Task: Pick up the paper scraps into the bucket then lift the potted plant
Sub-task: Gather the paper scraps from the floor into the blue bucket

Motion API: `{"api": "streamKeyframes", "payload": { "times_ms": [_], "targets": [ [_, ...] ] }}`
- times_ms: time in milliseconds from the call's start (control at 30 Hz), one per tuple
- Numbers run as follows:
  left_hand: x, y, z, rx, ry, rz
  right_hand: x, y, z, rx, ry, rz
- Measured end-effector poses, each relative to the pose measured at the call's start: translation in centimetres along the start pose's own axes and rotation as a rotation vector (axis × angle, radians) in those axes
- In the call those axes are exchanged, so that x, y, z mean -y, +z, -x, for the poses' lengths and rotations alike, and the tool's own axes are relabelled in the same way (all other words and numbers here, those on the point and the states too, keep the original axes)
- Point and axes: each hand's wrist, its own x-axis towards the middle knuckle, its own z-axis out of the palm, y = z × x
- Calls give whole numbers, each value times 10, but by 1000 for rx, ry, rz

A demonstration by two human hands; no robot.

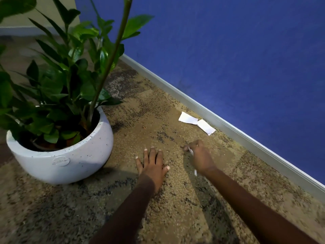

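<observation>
1. Head view: left hand (152, 164) lies flat on the carpet (158, 208), fingers spread, holding nothing.
2. Right hand (200, 156), blurred, curls round a held scrap (191, 152).
3. Two loose scraps (187, 118) lie touching each other, just beside the baseboard (228, 127).
4. Plant (66, 76) in its white pot (73, 155) stands on the carpet, left of both hands.

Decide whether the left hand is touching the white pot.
Apart. The head view shows carpet between the left hand and the white pot.
</observation>
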Motion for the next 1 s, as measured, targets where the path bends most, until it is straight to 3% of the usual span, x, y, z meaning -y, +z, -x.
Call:
{"api": "streamKeyframes", "payload": {
  "times_ms": [167,267,400,467,633,733,767,867,1000],
  "targets": [
    [-35,-10,19,-97,-5,1032,38,0,26,-58,162,-844],
    [-57,-15,22,-189,-96,1255,62,-2,34,-26,233,-1305],
    [-59,-17,17,-121,-199,1423,71,-1,35,119,154,-1222],
    [-54,-20,16,-169,-290,1502,70,-1,33,170,122,-1186],
    [-43,-28,6,-175,-445,1519,62,17,27,136,-125,-617],
    [-38,-28,-4,-240,-470,1457,56,22,22,54,-188,-579],
    [-36,-29,-8,-304,-449,1362,53,20,19,1,-198,-572],
    [-16,-28,-9,-480,-309,780,36,9,0,-133,-152,-417],
    [17,-8,2,-512,-108,233,-6,-9,-40,-200,42,-119]
  ]
}}
